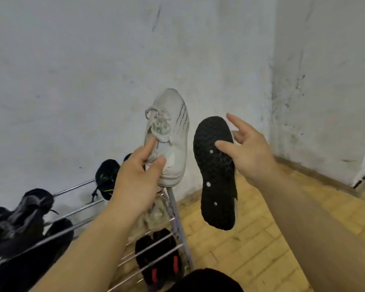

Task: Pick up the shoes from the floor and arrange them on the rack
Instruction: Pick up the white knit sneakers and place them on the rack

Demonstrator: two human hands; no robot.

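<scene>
My left hand (138, 171) grips a white knit sneaker (171, 131) by its heel and collar, toe pointing up, just above the right end of the metal shoe rack (173, 209). In my right hand (243, 148) is its mate (216, 173), turned so the black studded sole faces me; thumb on the sole, fingers behind it. That shoe hangs over the floor to the right of the rack. Black shoes (106, 178) and dark sneakers (19, 220) sit on the rack's top bars.
A black shoe with red marks (159, 258) lies on a lower tier, a pale shoe (151, 218) above it. The white wall (93, 70) stands right behind the rack, with a corner at right. Tan tiled floor (251, 239) stretches right of the rack.
</scene>
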